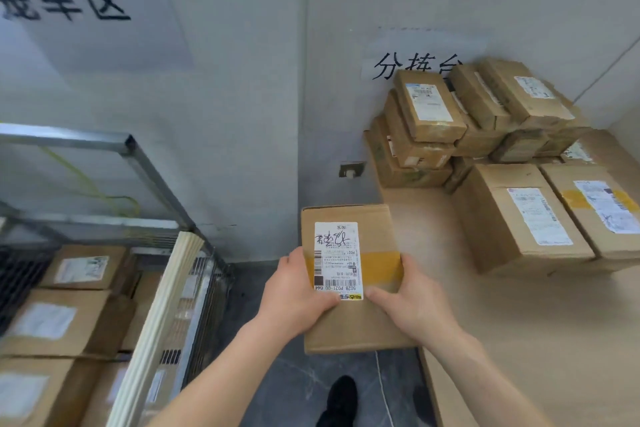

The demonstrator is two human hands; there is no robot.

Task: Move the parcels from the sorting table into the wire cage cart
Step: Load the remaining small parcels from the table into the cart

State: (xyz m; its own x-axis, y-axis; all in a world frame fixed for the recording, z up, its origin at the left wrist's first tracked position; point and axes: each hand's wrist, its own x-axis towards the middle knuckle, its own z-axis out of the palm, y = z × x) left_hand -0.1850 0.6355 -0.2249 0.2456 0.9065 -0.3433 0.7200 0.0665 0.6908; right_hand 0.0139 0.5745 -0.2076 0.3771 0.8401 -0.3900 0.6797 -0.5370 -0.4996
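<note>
You hold one labelled cardboard parcel (377,232) at centre frame, over the floor between table and cart. Your left hand (298,291) and right hand (412,305) grip its near sides, thumbs on top. Several boxes (83,267) lie in the wire cage cart (152,180) at lower left, though blur hides how many. A big pile (512,218) waits on the sorting table (485,322) at right, so you are probably near midway.

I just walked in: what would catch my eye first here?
The labelled parcel at the centre, gripped by the left hand and right hand. To the right, stacked parcels crowd the sorting table; at lower left, the wire cage cart holds several boxes.
</note>
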